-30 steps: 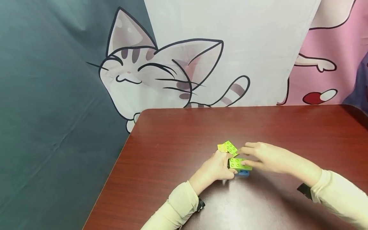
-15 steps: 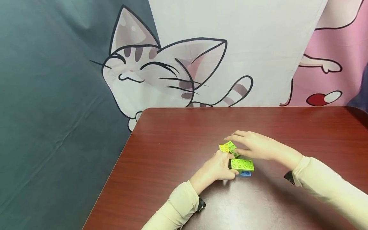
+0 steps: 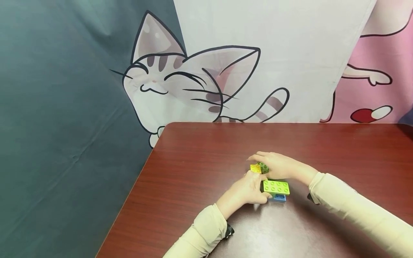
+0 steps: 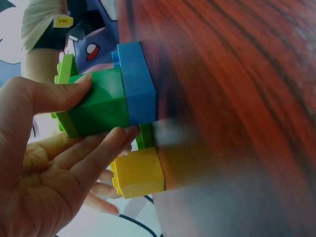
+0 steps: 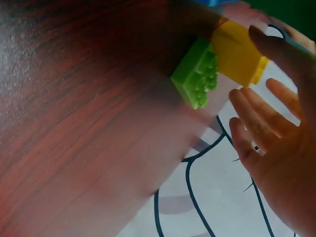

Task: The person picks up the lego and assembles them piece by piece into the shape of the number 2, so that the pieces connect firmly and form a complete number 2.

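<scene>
Nearest, two pale sleeves reach over a reddish-brown wooden table [image 3: 206, 150], the left sleeve [image 3: 203, 229] from the bottom edge of the head view, the right sleeve [image 3: 355, 204] from the lower right. The left hand [image 3: 248, 188] holds a small stack of toy bricks between thumb and fingers: a studded lime top brick [image 3: 276, 187], a dark green brick [image 4: 101, 101] beneath it, and a blue brick [image 3: 280, 198] lowest, near the tabletop. The lime end juts out to the right of the hand.

Just beyond the left hand's fingers sit a yellow brick [image 3: 255, 168] and, right beside it, a light green brick [image 3: 264, 167]; whether the two are joined cannot be told. The right hand [image 3: 279, 165] arches over this pair, its fingers spread wide and holding nothing; any contact is unclear.

Broad stretches of tabletop run left of the bricks to a slanting edge, and beyond them to the straight far edge. Behind that hangs a cloth backdrop [image 3: 297, 53] with a smiling cartoon cat [image 3: 193, 95].
</scene>
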`<state>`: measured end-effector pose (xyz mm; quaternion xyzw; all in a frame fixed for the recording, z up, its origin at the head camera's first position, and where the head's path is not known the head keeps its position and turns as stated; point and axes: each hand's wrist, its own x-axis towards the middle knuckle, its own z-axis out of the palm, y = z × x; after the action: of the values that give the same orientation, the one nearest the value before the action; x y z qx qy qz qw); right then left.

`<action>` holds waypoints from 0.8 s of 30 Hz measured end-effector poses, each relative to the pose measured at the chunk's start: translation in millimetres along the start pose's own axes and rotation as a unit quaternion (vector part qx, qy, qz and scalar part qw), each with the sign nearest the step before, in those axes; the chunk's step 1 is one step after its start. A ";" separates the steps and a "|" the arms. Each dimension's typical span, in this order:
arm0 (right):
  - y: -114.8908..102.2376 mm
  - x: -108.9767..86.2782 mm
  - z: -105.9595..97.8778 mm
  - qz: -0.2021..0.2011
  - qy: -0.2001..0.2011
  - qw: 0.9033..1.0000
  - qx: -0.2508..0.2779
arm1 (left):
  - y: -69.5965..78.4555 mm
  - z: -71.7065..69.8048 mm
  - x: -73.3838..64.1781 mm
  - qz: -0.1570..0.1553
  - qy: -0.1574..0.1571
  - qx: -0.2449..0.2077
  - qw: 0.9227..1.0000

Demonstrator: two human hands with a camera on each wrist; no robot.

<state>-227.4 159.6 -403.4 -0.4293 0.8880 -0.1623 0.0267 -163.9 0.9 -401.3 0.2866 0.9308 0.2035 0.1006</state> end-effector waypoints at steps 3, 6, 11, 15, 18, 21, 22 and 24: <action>2.4 1.0 4.5 -0.012 0.005 1.000 -0.007 | 1.5 -0.1 0.8 0.004 0.000 0.010 1.000; 3.3 2.0 6.9 -0.024 0.005 1.000 -0.006 | 2.6 -0.6 1.0 -0.003 -0.005 0.018 1.000; 4.4 4.5 10.1 -0.025 0.001 1.000 -0.008 | 2.8 -1.2 0.7 0.001 -0.006 0.025 1.000; 6.6 5.1 13.6 -0.020 -0.001 1.000 -0.018 | 1.9 -0.6 0.5 0.009 0.001 0.024 1.000; 7.5 3.9 13.5 -0.016 0.008 1.000 -0.018 | 2.0 -0.3 -0.4 0.006 -0.001 0.014 1.000; 7.1 1.5 9.7 -0.016 0.026 0.999 -0.020 | 1.8 0.2 -1.3 0.000 -0.011 -0.016 1.000; 6.7 0.6 7.9 -0.014 0.030 0.999 -0.022 | 1.9 0.0 -1.4 0.000 -0.013 -0.021 1.000; 5.4 -1.1 3.9 -0.012 0.035 0.999 -0.023 | 1.4 -0.6 -1.4 -0.001 -0.019 -0.030 0.999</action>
<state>-230.0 162.5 -408.8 -0.4347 0.8866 -0.1571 -0.0157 -162.3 0.9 -400.1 0.2862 0.9226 0.2256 0.1269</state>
